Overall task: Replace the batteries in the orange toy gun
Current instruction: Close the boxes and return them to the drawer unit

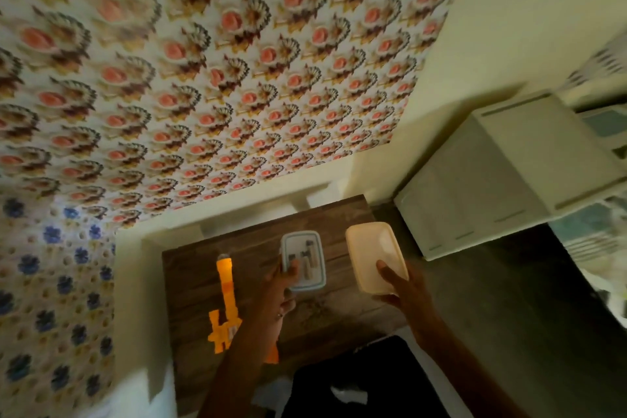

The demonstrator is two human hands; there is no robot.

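Observation:
The orange toy gun (224,302) lies on the small wooden table (190,285), barrel pointing away from me, left of my arms. A small clear box with a blue rim (303,260) sits at the table's middle and holds several batteries (307,263). My left hand (280,288) grips the near left edge of this box. My right hand (395,285) holds a cream plastic lid (373,253) lifted to the right of the box, thumb on top and fingers beneath.
A patterned wall rises behind the table. A white plastic cabinet (502,180) stands to the right, with dark floor (509,299) beside it. Dark clothing (356,383) covers my lap at the table's near edge.

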